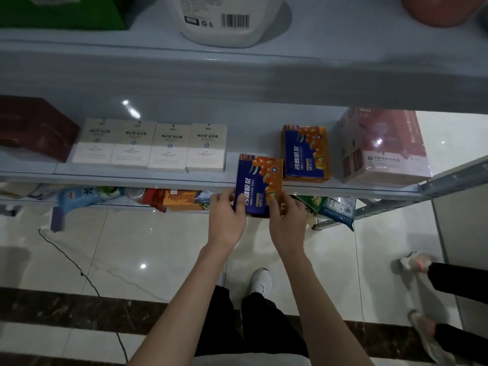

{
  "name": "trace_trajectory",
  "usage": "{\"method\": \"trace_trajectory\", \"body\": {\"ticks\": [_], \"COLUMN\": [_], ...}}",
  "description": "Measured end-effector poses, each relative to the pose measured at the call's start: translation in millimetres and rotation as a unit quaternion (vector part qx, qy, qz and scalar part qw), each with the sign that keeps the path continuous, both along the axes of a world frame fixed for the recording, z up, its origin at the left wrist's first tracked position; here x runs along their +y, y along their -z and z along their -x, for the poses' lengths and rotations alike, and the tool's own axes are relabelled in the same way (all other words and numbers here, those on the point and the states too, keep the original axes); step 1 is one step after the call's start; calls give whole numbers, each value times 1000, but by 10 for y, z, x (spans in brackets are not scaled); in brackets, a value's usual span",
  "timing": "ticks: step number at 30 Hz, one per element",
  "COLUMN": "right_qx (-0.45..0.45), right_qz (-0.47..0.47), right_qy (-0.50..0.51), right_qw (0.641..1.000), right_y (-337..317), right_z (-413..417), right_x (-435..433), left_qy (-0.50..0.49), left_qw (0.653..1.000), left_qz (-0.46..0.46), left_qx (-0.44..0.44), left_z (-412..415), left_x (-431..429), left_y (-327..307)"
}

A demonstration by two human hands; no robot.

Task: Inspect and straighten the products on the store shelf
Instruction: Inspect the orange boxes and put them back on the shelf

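A blue and orange juice box (257, 180) is held in front of the middle shelf's front edge (132, 178), overlapping it. My left hand (227, 217) grips its lower left corner, thumb on the front face. My right hand (286, 220) grips its lower right corner. A second box of the same kind (306, 153) stands on the shelf just to the right. Left of the held box stands a row of several white boxes (150, 147), side by side.
A dark red box (34, 128) sits at the shelf's left end and a pink wrapped pack (383, 146) at its right. A white jug (227, 19) stands on the upper shelf. Bags fill the bottom shelf (174, 199). Another person's feet (417, 262) are at the right.
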State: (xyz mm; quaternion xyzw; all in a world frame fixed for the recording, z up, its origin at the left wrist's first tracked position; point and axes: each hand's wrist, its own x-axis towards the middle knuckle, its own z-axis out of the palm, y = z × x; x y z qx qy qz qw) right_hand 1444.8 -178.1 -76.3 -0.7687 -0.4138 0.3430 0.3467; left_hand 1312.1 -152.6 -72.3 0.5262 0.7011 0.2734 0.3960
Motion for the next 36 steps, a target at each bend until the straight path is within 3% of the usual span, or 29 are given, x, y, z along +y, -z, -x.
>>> {"method": "trace_trajectory", "body": {"ticks": [8, 13, 25, 36], "right_qx": [234, 305, 342, 350], "right_qz": [-9, -30, -89, -145], "right_qy": [111, 106, 33, 22], "right_qw": [966, 946, 935, 925], "right_y": [-212, -528, -1083, -1327], "right_z": [6, -12, 75, 315], "right_x": [24, 17, -243, -412], "left_qy": [-76, -75, -47, -73], "left_qw": [987, 978, 958, 940], "left_qz": [9, -34, -14, -61], "left_qx": [-144, -193, -283, -327], "left_z": [15, 112, 477, 594], "left_x": [-42, -13, -254, -473], "left_y": [-221, -544, -1076, -1461]}}
